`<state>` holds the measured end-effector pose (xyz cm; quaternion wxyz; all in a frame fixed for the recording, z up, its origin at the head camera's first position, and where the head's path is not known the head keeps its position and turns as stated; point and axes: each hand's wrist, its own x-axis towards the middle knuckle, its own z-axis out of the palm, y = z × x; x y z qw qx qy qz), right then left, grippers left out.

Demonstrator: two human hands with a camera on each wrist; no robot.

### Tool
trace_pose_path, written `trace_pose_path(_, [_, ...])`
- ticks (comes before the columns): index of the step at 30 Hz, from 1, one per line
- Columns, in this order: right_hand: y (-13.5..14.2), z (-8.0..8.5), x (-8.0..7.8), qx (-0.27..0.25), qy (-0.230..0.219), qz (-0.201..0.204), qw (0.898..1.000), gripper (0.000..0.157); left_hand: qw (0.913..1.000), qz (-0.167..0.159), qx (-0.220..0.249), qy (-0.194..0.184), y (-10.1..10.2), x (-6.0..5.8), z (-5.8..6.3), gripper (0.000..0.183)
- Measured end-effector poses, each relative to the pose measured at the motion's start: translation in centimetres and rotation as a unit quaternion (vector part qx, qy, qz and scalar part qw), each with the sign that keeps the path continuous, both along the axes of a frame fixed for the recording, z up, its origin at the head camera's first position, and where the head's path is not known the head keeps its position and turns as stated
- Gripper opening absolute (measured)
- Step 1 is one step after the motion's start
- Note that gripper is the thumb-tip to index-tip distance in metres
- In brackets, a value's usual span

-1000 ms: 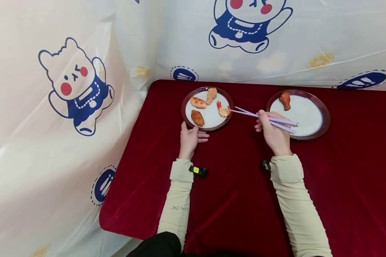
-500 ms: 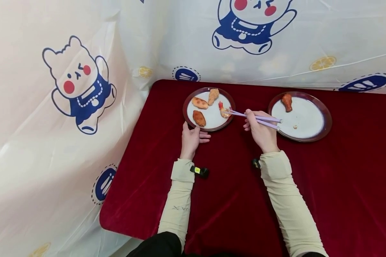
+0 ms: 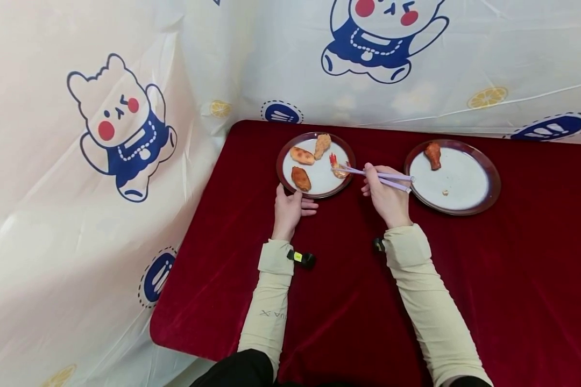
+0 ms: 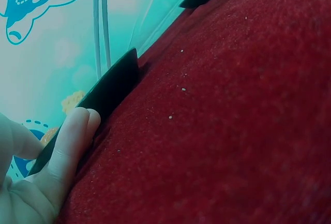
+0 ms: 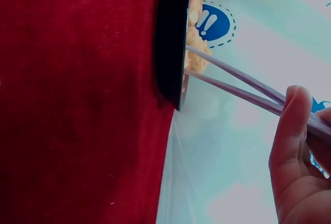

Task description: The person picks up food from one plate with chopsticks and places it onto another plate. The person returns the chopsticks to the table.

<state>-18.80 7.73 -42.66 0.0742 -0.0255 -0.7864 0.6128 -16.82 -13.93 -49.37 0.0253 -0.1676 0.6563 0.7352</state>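
My right hand (image 3: pixel 389 199) grips a pair of lilac chopsticks (image 3: pixel 392 177). Their tips meet the shrimp (image 3: pixel 339 171), which lies at the right side of the left plate (image 3: pixel 283 183). At that plate's near rim, my left hand (image 3: pixel 287 215) holds the edge; in the left wrist view its fingers (image 4: pixel 72 138) lie along the dark outer wall. Also on the left plate are a breaded drumstick (image 3: pixel 322 144), a browned oval dumpling-like piece (image 3: pixel 302 156) and a fried chicken wing (image 3: pixel 300 179). The right wrist view shows the chopsticks slightly spread, with their tips behind the rim.
To the right stands a second brown-rimmed plate (image 3: pixel 495 183) bearing a glazed drumstick (image 3: pixel 433 156) and a small crumb (image 3: pixel 445 192). Both plates rest on a dark red cloth (image 3: pixel 348 322). A printed white curtain (image 3: pixel 222 64) borders the table behind and on the left.
My right hand has moved left with the chopsticks, whose tips now reach over the shrimp. The left hand keeps its place at the plate; the view has shifted slightly.
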Motion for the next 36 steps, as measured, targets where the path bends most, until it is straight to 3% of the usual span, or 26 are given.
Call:
trace_pose_path(13, [-1.6, 1.7, -0.6, 0.062, 0.042, 0.015, 0.997, 0.037, 1.0000, -0.003, 0.003, -0.004, -0.1, 0.0, 0.0, 0.075])
trace_pose_path(20, [-1.7, 1.9, -0.2, 0.054, 0.043, 0.027, 0.997, 0.036, 1.0000, -0.001, -0.001, 0.002, 0.0, 0.1, 0.1, 0.075])
trace_pose_path(29, [-1.0, 0.7, 0.7, 0.027, 0.019, 0.014, 0.999, 0.044, 1.0000, 0.000, 0.001, 0.005, 0.0, 0.0, 0.1, 0.074])
trace_pose_path(36, [-1.0, 0.1, 1.1, -0.005, 0.028, 0.002, 1.000, 0.040, 0.9995, -0.028, 0.003, -0.014, -0.1, 0.8, 2.7, 0.074])
